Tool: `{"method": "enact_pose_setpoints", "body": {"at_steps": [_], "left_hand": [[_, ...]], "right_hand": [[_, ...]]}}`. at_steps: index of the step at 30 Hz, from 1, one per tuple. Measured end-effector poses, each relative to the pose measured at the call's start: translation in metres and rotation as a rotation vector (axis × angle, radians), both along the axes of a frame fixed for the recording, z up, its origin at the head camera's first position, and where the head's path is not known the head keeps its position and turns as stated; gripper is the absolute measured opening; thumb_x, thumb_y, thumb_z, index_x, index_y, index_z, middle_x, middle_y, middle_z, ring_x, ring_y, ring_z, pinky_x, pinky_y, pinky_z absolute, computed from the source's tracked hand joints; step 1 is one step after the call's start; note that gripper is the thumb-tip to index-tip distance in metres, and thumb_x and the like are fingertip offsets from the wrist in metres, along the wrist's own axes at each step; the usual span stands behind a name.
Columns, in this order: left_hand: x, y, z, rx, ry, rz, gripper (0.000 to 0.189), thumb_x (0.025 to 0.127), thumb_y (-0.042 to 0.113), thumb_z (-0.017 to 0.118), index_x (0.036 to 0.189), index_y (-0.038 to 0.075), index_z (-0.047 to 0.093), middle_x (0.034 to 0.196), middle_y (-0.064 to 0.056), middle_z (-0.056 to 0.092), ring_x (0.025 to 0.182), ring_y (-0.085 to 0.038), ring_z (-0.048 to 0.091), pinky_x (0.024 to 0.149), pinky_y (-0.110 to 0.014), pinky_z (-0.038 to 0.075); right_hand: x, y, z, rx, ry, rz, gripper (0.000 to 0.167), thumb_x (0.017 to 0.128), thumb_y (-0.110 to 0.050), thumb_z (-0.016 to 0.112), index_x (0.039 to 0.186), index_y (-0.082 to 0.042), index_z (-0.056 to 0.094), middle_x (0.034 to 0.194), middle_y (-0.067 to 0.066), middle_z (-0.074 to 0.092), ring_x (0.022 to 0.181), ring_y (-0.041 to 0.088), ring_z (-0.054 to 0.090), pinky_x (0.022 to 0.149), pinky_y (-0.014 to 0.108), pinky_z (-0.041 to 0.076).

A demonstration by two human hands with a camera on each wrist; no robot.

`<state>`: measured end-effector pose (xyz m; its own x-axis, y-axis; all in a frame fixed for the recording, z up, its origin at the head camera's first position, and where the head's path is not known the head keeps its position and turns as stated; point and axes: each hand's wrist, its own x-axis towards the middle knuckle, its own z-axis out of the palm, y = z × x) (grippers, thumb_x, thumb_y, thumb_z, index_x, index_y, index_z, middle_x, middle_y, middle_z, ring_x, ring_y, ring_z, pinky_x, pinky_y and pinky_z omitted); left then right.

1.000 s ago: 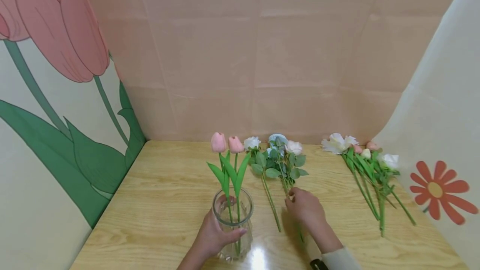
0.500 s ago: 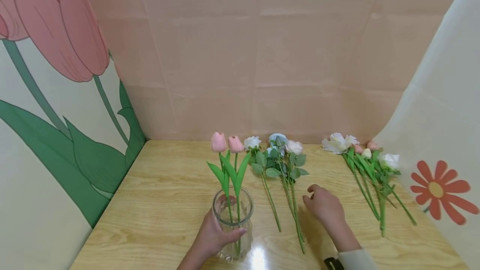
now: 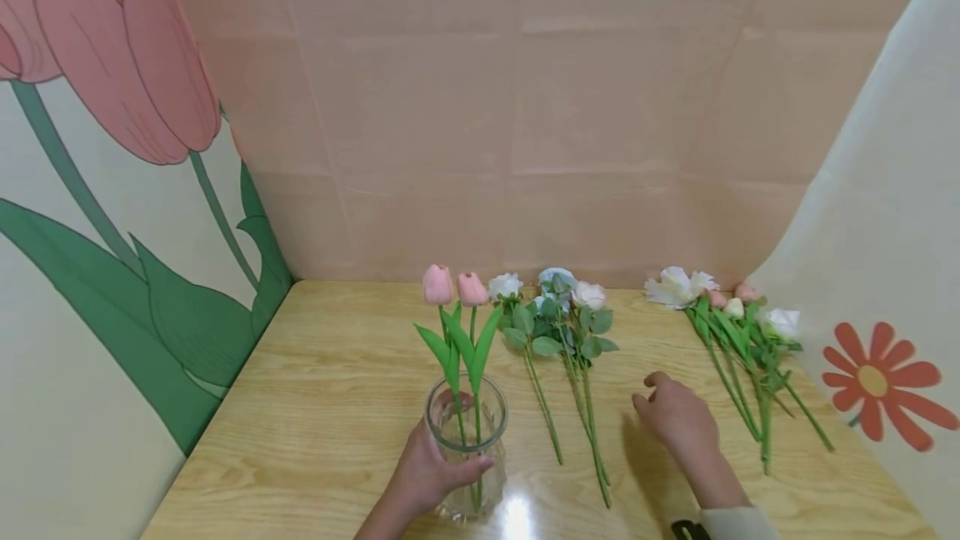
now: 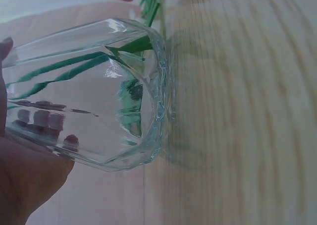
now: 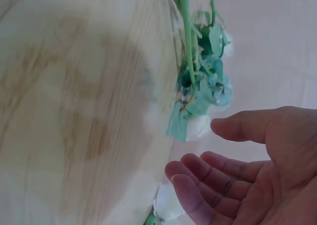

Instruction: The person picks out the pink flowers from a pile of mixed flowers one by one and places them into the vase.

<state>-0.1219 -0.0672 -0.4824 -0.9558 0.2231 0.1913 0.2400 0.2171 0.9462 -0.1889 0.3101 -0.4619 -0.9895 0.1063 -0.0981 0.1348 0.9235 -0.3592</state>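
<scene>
A clear glass vase (image 3: pixel 487 486) stands upright near the front of the table, and my left hand (image 3: pixel 431 473) grips its side, thumb across the front. Two pink tulips (image 3: pixel 454 286) with green leaves rise out of it; their stems show through the glass in the left wrist view, where the vase (image 4: pixel 124 150) has fingers behind it. My right hand (image 3: pixel 678 415) hovers over the table, right of the middle flowers, holding nothing. In the right wrist view its fingers (image 5: pixel 218 185) are relaxed and apart from the thumb. Nearest it lie rose stems (image 3: pixel 592 432) with pale pink and blue blooms.
A single white rose (image 3: pixel 506 286) lies left of the blue and pink ones. At the right, a second bunch (image 3: pixel 742 348) holds white blooms and tulips. A pinkish backdrop (image 3: pixel 480 148) rises behind the wooden table (image 3: pixel 315 407), with printed cloths on both sides.
My right hand has let go of the rose stems and drawn away to the right. The stems stay on the table. The left hand and the vase have not moved.
</scene>
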Motion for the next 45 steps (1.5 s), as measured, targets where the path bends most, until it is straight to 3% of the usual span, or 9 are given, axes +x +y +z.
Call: {"method": "enact_pose_setpoints", "body": {"at_steps": [12,19,25,33,39,45], "left_hand": [[-0.001,0.000,0.001,0.000,-0.002,0.003,0.092,0.071,0.029,0.092,0.148,0.014,0.044,0.140,-0.005,0.060,0.131,-0.039,0.052,0.107,-0.069,0.037],[0.000,0.000,0.002,-0.009,-0.009,0.010,0.089,0.071,0.031,0.092,0.147,0.023,0.045,0.140,-0.004,0.059,0.131,-0.035,0.052,0.107,-0.068,0.038],[0.003,0.000,0.004,-0.016,-0.013,0.011,0.088,0.071,0.031,0.092,0.146,0.024,0.045,0.143,-0.006,0.058,0.133,-0.038,0.051,0.106,-0.070,0.038],[0.003,0.001,0.004,-0.018,-0.008,0.012,0.089,0.071,0.034,0.091,0.147,0.023,0.045,0.143,-0.006,0.058,0.134,-0.038,0.050,0.107,-0.070,0.037],[0.003,0.001,0.004,-0.026,-0.017,0.022,0.089,0.071,0.032,0.092,0.147,0.023,0.046,0.143,-0.004,0.058,0.134,-0.037,0.050,0.108,-0.071,0.036],[0.003,0.001,0.004,-0.034,-0.028,0.025,0.094,0.071,0.032,0.092,0.149,0.016,0.044,0.143,-0.004,0.058,0.133,-0.037,0.050,0.107,-0.071,0.036]], "right_hand": [[0.000,0.017,0.006,-0.017,-0.029,-0.010,0.053,0.100,-0.031,0.056,0.134,0.009,0.048,0.109,0.025,0.067,0.084,0.032,0.066,0.062,0.047,0.054],[-0.003,0.025,0.003,0.011,-0.014,-0.020,0.053,0.100,-0.033,0.056,0.133,0.009,0.049,0.107,0.025,0.067,0.085,0.035,0.066,0.063,0.049,0.053],[-0.004,0.035,0.002,0.028,-0.010,-0.023,0.055,0.100,-0.033,0.057,0.133,0.011,0.048,0.106,0.027,0.067,0.083,0.035,0.067,0.062,0.049,0.053],[-0.005,0.052,0.000,0.029,-0.001,-0.029,0.056,0.100,-0.031,0.055,0.133,0.013,0.046,0.109,0.030,0.066,0.090,0.043,0.066,0.070,0.056,0.053],[-0.004,0.065,-0.001,0.036,-0.003,-0.036,0.058,0.099,-0.033,0.057,0.131,0.015,0.046,0.108,0.031,0.066,0.091,0.046,0.065,0.070,0.056,0.053],[-0.005,0.082,-0.002,0.035,-0.038,-0.068,0.063,0.099,-0.038,0.057,0.132,0.014,0.044,0.124,0.040,0.056,0.103,0.058,0.058,0.074,0.061,0.052]]}}
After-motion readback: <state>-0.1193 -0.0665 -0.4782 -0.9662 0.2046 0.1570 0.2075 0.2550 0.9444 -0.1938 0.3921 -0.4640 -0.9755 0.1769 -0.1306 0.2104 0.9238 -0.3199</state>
